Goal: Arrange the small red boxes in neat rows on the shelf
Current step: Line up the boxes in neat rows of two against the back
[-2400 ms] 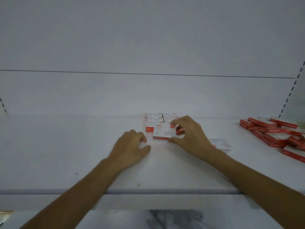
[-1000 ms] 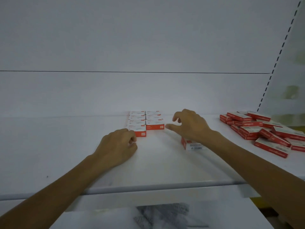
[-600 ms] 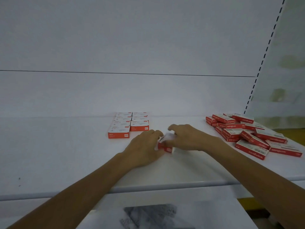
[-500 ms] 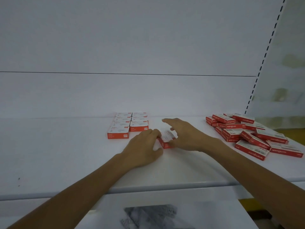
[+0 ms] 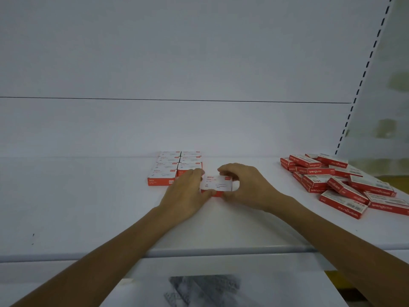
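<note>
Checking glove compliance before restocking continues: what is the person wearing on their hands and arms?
Both the left hand and the right hand are bare: no gloves, rings or watch visible. The forearms are uncovered too, no sleeve in view.

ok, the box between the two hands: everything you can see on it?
The small box is a flat, closed carton, cardboard by its look: white top with small print and red marks, red front edge. Its long side faces the camera, just right of and in front of the arranged rows on the white shelf. The left hand grips its left end, the right hand its right end, thumb at the front edge. Resting or lifted: cannot tell.
</note>
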